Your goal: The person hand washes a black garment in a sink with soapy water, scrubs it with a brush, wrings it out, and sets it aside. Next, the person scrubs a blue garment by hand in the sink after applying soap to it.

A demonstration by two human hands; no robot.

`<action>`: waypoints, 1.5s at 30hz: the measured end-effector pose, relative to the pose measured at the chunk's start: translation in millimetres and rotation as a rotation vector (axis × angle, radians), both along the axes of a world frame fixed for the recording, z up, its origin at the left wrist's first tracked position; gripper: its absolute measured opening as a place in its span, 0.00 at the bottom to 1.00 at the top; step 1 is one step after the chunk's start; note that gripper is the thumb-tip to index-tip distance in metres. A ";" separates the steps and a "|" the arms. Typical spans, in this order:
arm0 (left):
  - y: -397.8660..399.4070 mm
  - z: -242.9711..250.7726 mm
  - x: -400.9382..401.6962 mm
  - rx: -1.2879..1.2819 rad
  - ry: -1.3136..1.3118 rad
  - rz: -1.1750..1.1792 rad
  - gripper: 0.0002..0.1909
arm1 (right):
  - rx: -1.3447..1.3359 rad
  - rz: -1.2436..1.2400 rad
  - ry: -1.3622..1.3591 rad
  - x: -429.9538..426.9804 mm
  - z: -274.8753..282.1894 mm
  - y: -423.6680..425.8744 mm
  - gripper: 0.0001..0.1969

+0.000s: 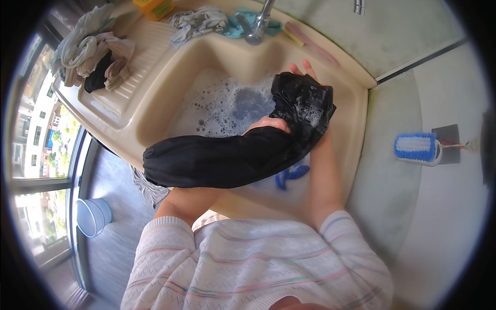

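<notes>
A long black cloth sleeve [217, 159] with a gathered end stretches across the front of the basin, above my left forearm. My left hand [271, 123] grips the black cloth near its middle, mostly covered by it. White suds cling to the bunched wet end at the right. That end lies over my right hand [307, 70], whose fingertips stick out past the cloth; the palm and thumb are hidden. Below is foamy, greyish water [217, 104] in the beige sink [155, 97]. A blue item [290, 176] lies partly in the water beside my right forearm.
A chrome tap [260, 25] stands at the back rim, beside teal cloth [236, 25], grey-white cloth [199, 21] and a pink-handled brush [312, 42]. Clothes [93, 54] are heaped on the ribbed drainboard [143, 50]. A blue-and-white brush [415, 147] hangs at right; a bucket [93, 217] stands on the floor.
</notes>
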State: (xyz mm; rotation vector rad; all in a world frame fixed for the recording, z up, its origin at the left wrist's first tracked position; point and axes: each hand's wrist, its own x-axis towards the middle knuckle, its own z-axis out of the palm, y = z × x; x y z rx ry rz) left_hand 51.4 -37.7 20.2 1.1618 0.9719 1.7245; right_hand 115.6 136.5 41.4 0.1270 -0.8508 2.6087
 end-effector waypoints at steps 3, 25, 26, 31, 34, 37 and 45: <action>3.7 -17.4 3.9 -0.163 0.533 0.065 0.02 | 0.329 0.029 -0.373 -12.8 -3.3 28.2 0.06; 20.1 -13.2 -4.4 -0.457 -0.634 -0.072 0.07 | 0.598 -0.067 -0.531 4.5 -13.1 20.5 0.25; 18.7 -9.7 -5.8 -0.495 -0.876 -0.158 0.06 | 0.381 -0.024 -0.430 10.4 -16.8 18.8 0.29; 13.6 25.6 7.4 -0.535 -1.197 -0.248 0.05 | 0.149 0.186 -0.032 16.8 -20.7 1.9 0.43; 10.5 32.4 13.8 -0.576 -1.090 -0.143 0.05 | 0.357 0.196 0.007 5.1 9.0 0.4 0.37; 14.1 10.1 10.2 -0.401 -0.748 -0.087 0.07 | 0.991 0.038 -0.411 -7.9 31.3 -1.7 0.12; 46.0 -63.9 -4.3 -0.416 -0.328 0.162 0.22 | 1.394 -0.535 -0.654 -14.7 -53.1 -7.3 0.05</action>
